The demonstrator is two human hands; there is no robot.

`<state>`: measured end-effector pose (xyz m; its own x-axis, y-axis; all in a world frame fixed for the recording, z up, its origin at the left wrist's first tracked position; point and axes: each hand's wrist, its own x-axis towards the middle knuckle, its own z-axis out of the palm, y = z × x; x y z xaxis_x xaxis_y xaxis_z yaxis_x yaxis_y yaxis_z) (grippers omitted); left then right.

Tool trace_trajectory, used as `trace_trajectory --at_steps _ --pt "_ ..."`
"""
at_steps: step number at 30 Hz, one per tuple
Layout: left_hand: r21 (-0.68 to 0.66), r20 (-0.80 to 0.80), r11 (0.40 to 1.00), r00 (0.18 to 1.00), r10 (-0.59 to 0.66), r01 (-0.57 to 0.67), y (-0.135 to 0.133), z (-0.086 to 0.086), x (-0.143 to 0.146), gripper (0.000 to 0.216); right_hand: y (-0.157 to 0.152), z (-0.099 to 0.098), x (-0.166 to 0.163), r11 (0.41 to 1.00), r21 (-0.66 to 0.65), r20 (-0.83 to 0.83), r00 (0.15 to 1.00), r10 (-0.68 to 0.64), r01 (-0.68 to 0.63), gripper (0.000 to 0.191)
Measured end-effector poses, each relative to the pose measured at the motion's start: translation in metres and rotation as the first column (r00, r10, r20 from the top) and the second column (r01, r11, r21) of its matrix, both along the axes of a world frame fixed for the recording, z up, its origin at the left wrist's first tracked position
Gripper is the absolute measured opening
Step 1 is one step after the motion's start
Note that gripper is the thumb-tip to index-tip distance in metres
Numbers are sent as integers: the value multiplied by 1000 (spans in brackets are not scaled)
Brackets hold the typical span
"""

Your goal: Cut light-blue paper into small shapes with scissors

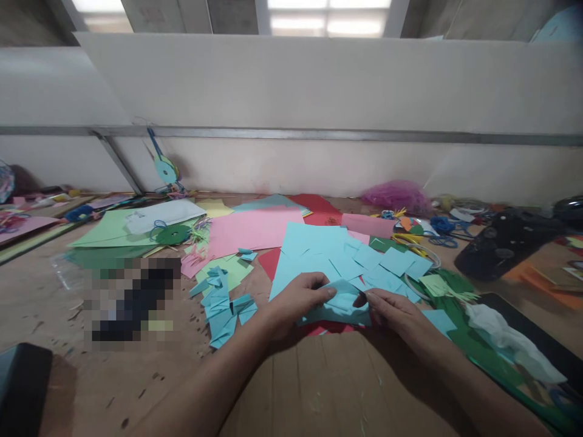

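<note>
My left hand and my right hand both pinch a light blue piece of paper, bent into a fold between them, just above the wooden table. Under it lies a red sheet. Behind my hands a large light blue sheet is covered with several small blue paper squares. To the left of my left hand sits a pile of folded blue paper bits.
Pink sheets, green sheets and a white sheet spread across the back of the table. A black device and a pink tuft sit at the right. A white wall panel closes the back. A blurred patch lies left.
</note>
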<state>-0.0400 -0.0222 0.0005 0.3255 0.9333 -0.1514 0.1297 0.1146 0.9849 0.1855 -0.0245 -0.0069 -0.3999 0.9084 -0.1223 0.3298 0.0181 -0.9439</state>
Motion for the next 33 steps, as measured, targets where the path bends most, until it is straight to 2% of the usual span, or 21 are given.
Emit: trace_trajectory --at_steps 16,26,33 --pt "-15 -20 1000 1000 -2 1 0 0 -1 28 2 -2 0 1000 -8 -9 1000 8 -8 41" --pt "-48 43 999 999 -10 12 1 -5 0 30 0 -1 -2 999 2 19 999 -33 33 40" --pt "-10 16 1000 1000 -24 24 -2 -1 1 27 -2 -3 -3 999 -14 -10 999 -45 45 38"
